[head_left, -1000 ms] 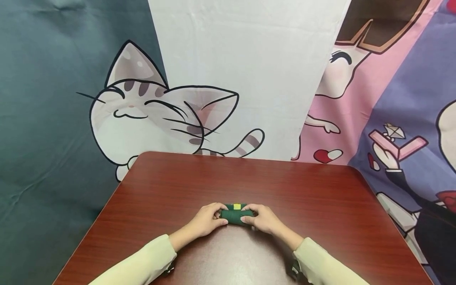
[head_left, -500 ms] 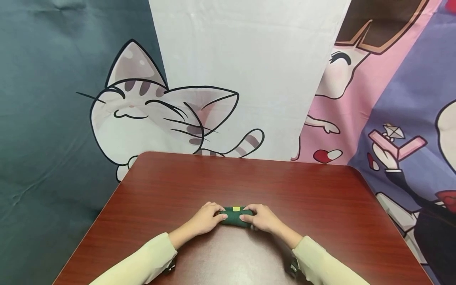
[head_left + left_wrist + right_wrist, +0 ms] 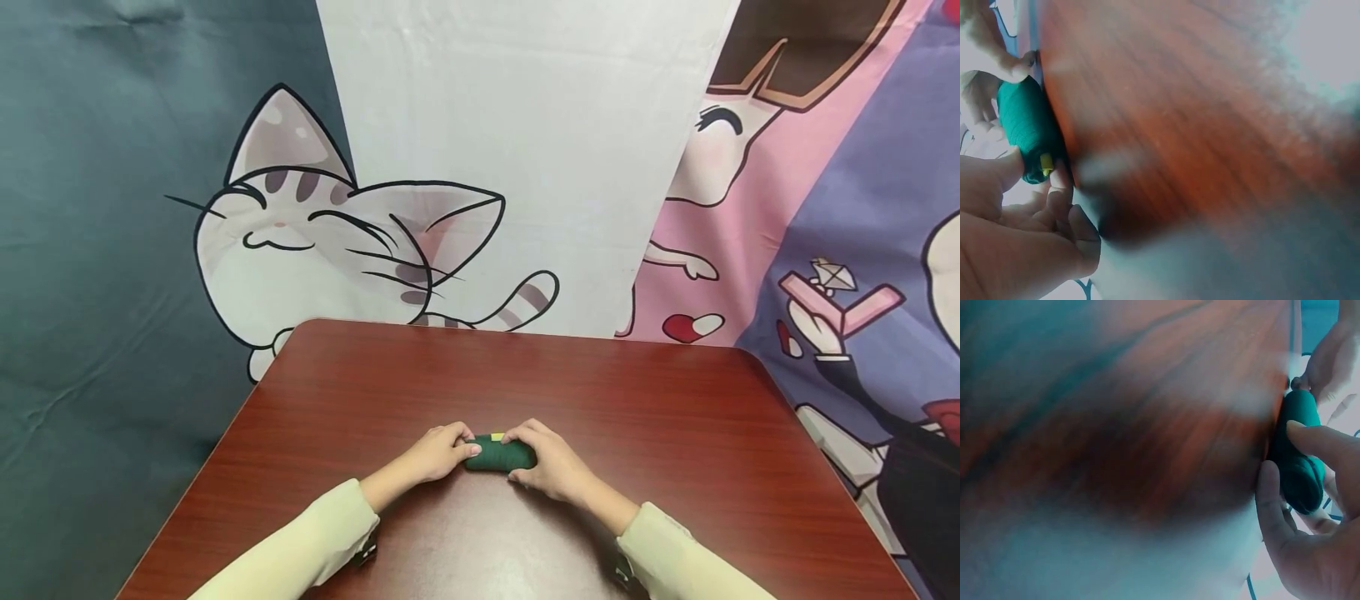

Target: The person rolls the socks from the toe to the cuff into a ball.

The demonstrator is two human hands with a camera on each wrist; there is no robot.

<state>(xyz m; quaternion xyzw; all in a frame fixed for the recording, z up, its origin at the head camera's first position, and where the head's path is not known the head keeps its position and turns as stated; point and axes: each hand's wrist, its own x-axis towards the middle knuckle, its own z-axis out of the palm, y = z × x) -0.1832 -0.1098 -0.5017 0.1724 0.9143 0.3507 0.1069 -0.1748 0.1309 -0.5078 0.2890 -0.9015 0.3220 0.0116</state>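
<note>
A dark green cloth roll (image 3: 497,455) with a fine ribbed surface lies across the middle of the table. A small yellow patch (image 3: 497,437) shows at its far upper side in the head view. My left hand (image 3: 437,452) pinches the left end, thumb on the near top and fingers behind. At the right end, my right hand (image 3: 557,463) holds the roll between its fingers on the far top and its thumb low on the near side. The right wrist view shows the rounded end of the roll (image 3: 1302,487) between thumb and fingers. Several fingertips are hidden behind the cloth.
The reddish-brown wooden table (image 3: 390,375) has rounded far corners. Behind it hangs a printed backdrop (image 3: 540,167) with a cartoon cat and figures. Both wrists carry a dark device under light sleeves.
The separate far strip with the yellow patch has merged into one roll. My right thumb has moved from the top of the cloth down to its near side; the left hand has shifted only slightly.
</note>
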